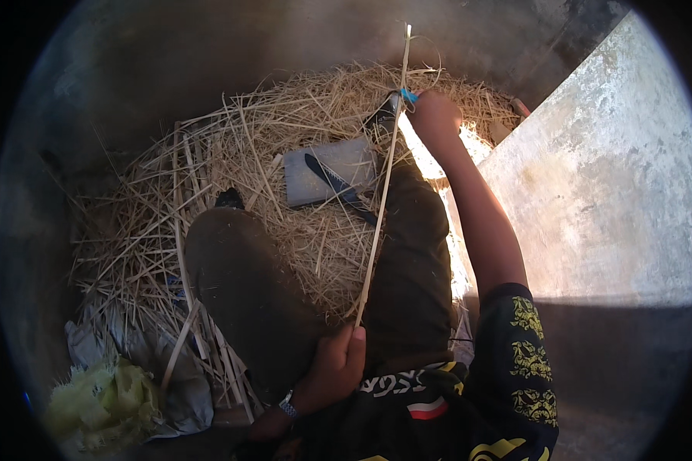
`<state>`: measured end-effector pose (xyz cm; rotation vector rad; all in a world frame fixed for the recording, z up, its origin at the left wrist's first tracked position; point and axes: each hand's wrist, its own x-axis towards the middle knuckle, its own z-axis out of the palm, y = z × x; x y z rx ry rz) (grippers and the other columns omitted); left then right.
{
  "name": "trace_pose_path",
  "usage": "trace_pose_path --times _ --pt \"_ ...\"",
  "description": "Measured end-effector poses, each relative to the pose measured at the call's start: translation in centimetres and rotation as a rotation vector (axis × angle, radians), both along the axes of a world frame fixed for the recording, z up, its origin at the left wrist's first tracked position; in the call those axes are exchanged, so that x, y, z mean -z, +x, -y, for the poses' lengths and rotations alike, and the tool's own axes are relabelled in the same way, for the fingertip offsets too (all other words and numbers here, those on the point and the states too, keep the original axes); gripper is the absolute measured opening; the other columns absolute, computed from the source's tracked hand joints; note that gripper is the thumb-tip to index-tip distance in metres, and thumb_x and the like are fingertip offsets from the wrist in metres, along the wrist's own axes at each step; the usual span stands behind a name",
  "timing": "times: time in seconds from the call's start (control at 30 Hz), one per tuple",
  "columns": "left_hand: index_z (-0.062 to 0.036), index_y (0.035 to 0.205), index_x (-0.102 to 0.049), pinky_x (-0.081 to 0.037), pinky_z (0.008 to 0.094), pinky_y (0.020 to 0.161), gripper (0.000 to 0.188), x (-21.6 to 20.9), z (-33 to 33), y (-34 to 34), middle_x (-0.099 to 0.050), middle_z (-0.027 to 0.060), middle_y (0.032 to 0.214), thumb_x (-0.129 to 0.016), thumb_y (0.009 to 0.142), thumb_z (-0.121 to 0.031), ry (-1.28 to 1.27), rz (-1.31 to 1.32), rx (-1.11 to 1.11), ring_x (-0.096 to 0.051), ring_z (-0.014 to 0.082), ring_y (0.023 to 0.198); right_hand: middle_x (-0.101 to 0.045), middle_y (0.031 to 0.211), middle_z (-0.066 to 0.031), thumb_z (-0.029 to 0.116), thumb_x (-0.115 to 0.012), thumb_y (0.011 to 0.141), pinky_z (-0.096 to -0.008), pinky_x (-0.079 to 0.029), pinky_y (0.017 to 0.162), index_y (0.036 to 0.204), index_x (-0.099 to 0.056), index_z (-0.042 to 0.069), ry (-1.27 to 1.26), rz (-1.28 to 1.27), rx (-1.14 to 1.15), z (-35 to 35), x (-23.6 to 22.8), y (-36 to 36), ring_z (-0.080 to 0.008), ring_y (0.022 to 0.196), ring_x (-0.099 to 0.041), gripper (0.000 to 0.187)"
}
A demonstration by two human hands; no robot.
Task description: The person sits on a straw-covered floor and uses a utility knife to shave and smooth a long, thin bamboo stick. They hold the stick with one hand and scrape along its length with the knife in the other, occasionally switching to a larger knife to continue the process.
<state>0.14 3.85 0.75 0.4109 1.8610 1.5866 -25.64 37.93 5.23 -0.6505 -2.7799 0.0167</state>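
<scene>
A long thin pale strip (381,207), bamboo-like, runs lengthwise from near my lap to the far wall. Its near end is gripped by my left hand (337,365), which has a watch at the wrist. My right arm is stretched far forward, and my right hand (436,119) is closed round a small blue tool (409,96) set against the strip near its far end. The tool's working edge is too small to make out. Thin curled fibres hang about the strip there. A dark knife-like tool (332,178) lies on a grey slab (304,173) between my legs.
Shavings and split strips (277,123) cover the floor around my legs. A yellow-green crumpled bundle (104,399) and a pale sheet (184,396) lie at the lower left. A sunlit pale wall (607,177) stands close on the right; a dark wall (207,46) curves across the back.
</scene>
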Motion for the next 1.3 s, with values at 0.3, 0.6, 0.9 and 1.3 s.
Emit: trace_pose_path --times 0.3,0.6,0.9,1.3 --pt "0.0000 0.082 -0.048 -0.037 0.0374 0.051 0.033 1.5 -0.6 -0.1 -0.045 0.0125 0.056 -0.047 0.109 -0.018 0.045 0.031 -0.055 -0.045 0.0158 0.048 -0.075 0.100 -0.0168 0.028 -0.062 0.092 -0.0459 -0.060 0.078 0.101 -0.075 0.002 -0.254 0.081 0.082 -2.3 4.2 -3.0 -0.0358 0.095 -0.075 0.030" --pt "-0.0077 0.080 -0.041 -0.034 0.0259 0.055 0.037 -1.3 -0.3 -0.8 -0.037 -0.0043 0.064 -0.042 0.112 -0.026 0.131 0.290 0.052 -0.035 0.0057 0.057 -0.071 0.078 -0.0254 0.039 -0.062 0.094 -0.0473 -0.059 0.071 0.085 -0.072 -0.005 -0.265 -0.229 0.097 -3.7 2.9 2.6 -0.0418 0.076 -0.073 0.045" --pt "-0.0031 0.093 -0.056 -0.028 0.0223 0.052 0.040 -0.9 -1.1 -0.9 -0.031 -0.0084 0.064 -0.041 0.113 -0.035 0.188 0.443 -0.050 -0.029 0.0024 0.056 -0.061 0.054 -0.0151 0.029 -0.062 0.097 -0.0452 -0.052 0.050 0.064 -0.067 0.006 -0.009 -0.149 -0.361 4.8 4.0 13.3 -0.0350 0.049 -0.064 0.040" --pt "-0.0013 0.092 -0.056 -0.029 0.0227 0.050 0.048 -0.9 -0.4 -0.2 -0.033 -0.0070 0.059 -0.039 0.112 -0.041 0.240 0.477 -0.066 -0.029 0.0035 0.051 -0.060 0.054 -0.0133 0.017 -0.064 0.094 -0.0456 -0.049 0.046 0.059 -0.057 0.007 -0.073 -0.279 -0.509 9.6 5.7 19.0 -0.0335 0.046 -0.061 0.037"
